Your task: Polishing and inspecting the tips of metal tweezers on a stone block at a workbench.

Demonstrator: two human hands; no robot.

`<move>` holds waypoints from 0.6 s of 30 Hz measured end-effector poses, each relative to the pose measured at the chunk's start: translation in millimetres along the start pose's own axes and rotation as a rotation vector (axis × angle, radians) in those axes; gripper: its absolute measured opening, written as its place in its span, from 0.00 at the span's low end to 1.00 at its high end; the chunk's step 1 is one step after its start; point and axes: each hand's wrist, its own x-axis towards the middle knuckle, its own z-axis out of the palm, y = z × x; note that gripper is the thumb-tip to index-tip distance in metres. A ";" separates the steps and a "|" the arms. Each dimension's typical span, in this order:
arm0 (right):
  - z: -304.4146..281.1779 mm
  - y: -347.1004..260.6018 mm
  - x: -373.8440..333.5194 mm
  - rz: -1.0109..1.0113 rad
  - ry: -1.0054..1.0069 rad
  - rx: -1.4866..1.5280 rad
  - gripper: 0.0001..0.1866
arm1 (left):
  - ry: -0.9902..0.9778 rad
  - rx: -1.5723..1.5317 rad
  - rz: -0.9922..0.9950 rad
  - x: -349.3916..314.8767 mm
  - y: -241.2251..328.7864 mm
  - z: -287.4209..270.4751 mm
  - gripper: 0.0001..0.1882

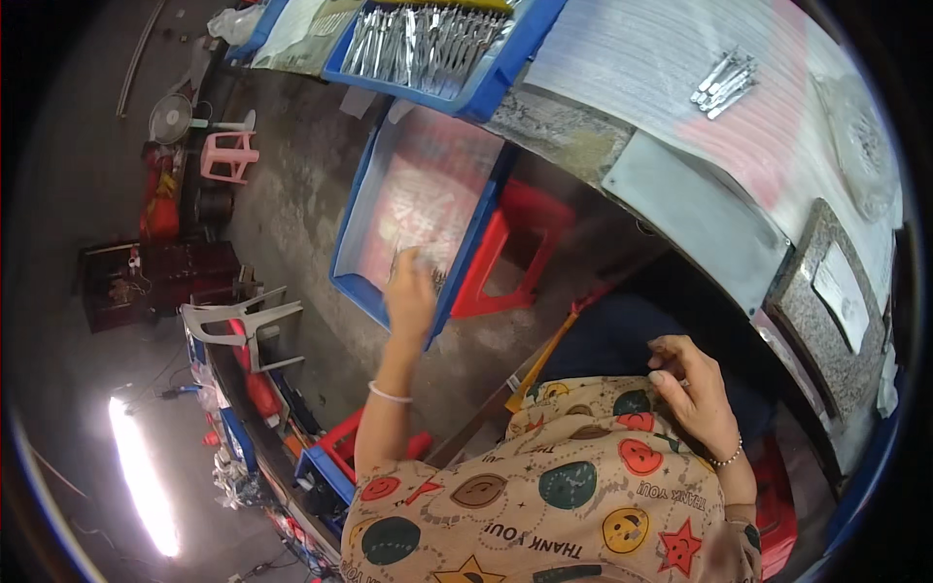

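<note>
My left hand (413, 291) reaches over the near end of a blue tray (342, 262) with a pink lining. Its fingers are blurred, so I cannot make out whether they hold anything. Beside them, small thin metal pieces (439, 279) lie in the tray, and a smeared pale patch of pieces (420, 207) shows farther in. My right hand (695, 394) hovers by my lap, fingers loosely bent and apart from the thumb, with nothing visible in it.
A blue bin (476, 105) full of slim metal parts stands on the bench. A small pile of metal parts (724, 85) lies on white foam sheeting (622, 58). A red stool (486, 282) is by the tray. A grey plate (695, 219) and a stone slab (807, 301) edge the bench.
</note>
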 end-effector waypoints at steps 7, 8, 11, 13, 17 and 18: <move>10.6 -7.0 17.6 -0.093 -0.096 -0.190 0.15 | -0.020 0.293 -0.125 -8.9 -165.0 -7.6 0.07; 11.8 -5.2 17.6 -0.098 -0.107 -0.234 0.15 | -0.064 0.357 -0.047 -7.3 -163.5 -6.1 0.07; 12.7 -2.1 17.2 -0.100 -0.125 -0.300 0.14 | -0.161 0.444 -0.039 -4.1 -158.2 -5.3 0.08; 12.3 -0.1 16.9 -0.100 -0.131 -0.318 0.14 | -0.193 0.487 -0.013 -3.7 -154.6 -9.6 0.09; 9.0 4.5 14.4 -0.119 -0.164 -0.357 0.14 | -0.154 0.453 0.025 14.7 -112.1 -28.6 0.09; 7.8 7.3 13.4 -0.129 -0.166 -0.376 0.15 | -0.122 0.379 0.077 22.3 -94.1 -32.1 0.08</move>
